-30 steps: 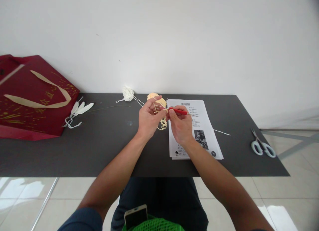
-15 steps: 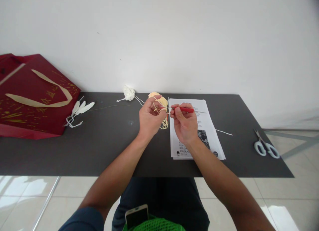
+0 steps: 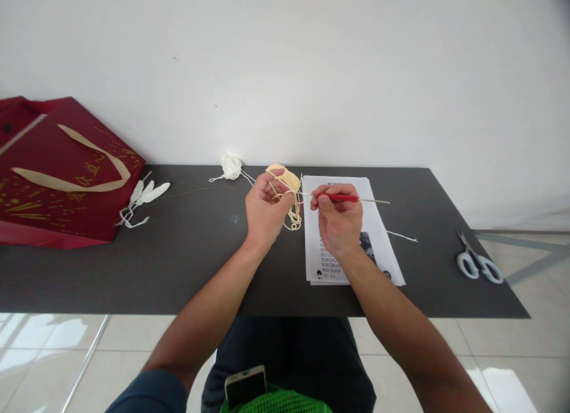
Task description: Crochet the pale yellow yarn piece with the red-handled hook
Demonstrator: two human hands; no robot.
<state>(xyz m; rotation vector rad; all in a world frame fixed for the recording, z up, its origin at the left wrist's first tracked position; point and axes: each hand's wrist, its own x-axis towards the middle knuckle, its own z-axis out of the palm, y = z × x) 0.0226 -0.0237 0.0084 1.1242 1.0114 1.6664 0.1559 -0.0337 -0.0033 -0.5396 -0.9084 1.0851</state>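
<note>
My left hand (image 3: 266,211) is raised over the dark table (image 3: 187,264), its fingers closed on cream yarn (image 3: 293,214) whose strands loop round them and hang down. A cream yarn ball (image 3: 285,176) lies just behind it. My right hand (image 3: 338,220) pinches a red-handled crochet hook (image 3: 342,197) that lies level, its metal tip pointing left at the yarn, its thin shaft sticking out to the right. Under my right hand lies a printed instruction sheet (image 3: 356,246).
A small white yarn bundle (image 3: 230,165) sits at the table's back edge. White feathers (image 3: 145,196) and a red gift bag (image 3: 57,169) lie at the left. White-handled scissors (image 3: 478,261) rest near the right edge. A phone (image 3: 244,384) and green mesh (image 3: 276,401) are on my lap.
My right hand has drawn the crochet hook to the right, away from my left hand, and the yarn strand between them has lengthened. My left hand has stayed nearly in place.
</note>
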